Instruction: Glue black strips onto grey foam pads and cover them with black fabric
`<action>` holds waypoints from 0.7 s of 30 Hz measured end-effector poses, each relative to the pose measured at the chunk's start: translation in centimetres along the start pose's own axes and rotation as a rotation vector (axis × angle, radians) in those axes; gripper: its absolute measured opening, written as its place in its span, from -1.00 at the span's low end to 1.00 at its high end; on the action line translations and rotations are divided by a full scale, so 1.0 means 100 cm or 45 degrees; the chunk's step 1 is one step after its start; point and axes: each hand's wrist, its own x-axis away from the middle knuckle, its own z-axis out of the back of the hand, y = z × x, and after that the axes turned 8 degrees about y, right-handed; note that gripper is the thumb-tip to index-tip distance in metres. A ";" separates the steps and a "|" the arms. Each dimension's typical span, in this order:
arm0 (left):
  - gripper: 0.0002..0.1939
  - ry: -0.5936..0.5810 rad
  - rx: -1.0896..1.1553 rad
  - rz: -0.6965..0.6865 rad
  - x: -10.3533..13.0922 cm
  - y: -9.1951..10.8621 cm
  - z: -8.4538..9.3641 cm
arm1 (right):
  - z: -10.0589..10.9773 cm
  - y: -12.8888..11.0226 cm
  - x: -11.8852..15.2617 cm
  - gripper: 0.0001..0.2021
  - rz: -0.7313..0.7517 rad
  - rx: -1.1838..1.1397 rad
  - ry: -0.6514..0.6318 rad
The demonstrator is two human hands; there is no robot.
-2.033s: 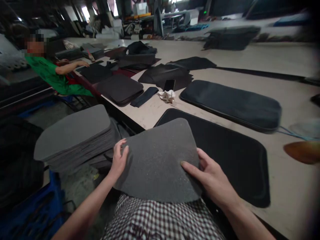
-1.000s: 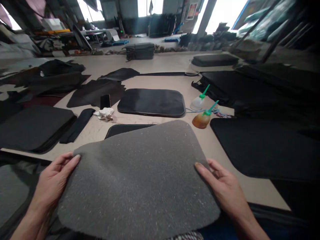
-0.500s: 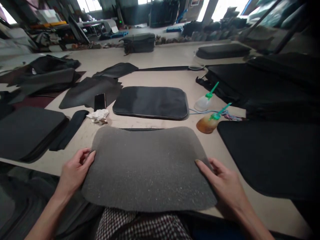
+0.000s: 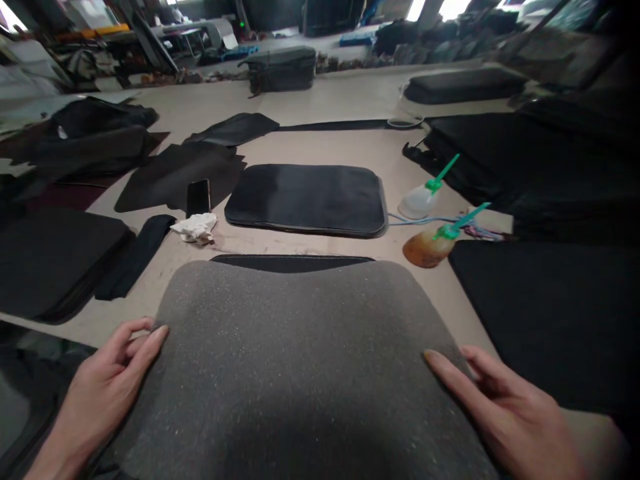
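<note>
A large dark-grey sheet (image 4: 295,353) with rounded corners and pale specks is held up close in front of me, its far edge sagging in the middle. My left hand (image 4: 113,380) pinches its left edge between thumb and fingers. On the opposite side my right hand (image 4: 505,400) grips the right edge, thumb on top. Behind the sheet a black stitched panel (image 4: 295,264) lies on the table, mostly hidden by it. Farther back rests a stack of black rounded panels (image 4: 305,199).
Right of the stack stand a clear squeeze bottle (image 4: 419,201) and one with amber liquid (image 4: 429,249), both green-tipped. On the left lie a phone (image 4: 199,197), crumpled tissue (image 4: 196,228), a black strip (image 4: 136,259) and stacked dark sheets (image 4: 60,260). Black panels (image 4: 560,313) cover the right side.
The sheet has come nearer to me and looks larger, and more of the black panel behind it shows. Both hands moved with it, lower and farther apart in view.
</note>
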 end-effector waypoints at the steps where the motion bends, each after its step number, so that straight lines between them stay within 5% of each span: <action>1: -0.35 -0.001 0.018 0.037 0.001 0.001 0.003 | 0.004 -0.001 0.001 -0.52 -0.016 -0.013 0.031; 5: -0.31 0.023 0.007 0.051 -0.005 0.005 -0.002 | 0.007 -0.001 -0.003 -0.55 -0.040 -0.009 0.126; 12: -0.41 0.011 0.144 -0.084 -0.024 0.010 -0.032 | -0.008 -0.003 -0.012 -0.51 -0.140 -0.202 0.051; 16: -0.43 -0.024 0.434 0.080 -0.026 0.014 -0.020 | -0.001 -0.004 -0.011 -0.49 -0.209 -0.419 0.009; 21: -0.48 -0.168 0.983 0.099 -0.032 0.018 0.004 | 0.015 -0.004 -0.015 -0.61 0.178 -0.392 0.073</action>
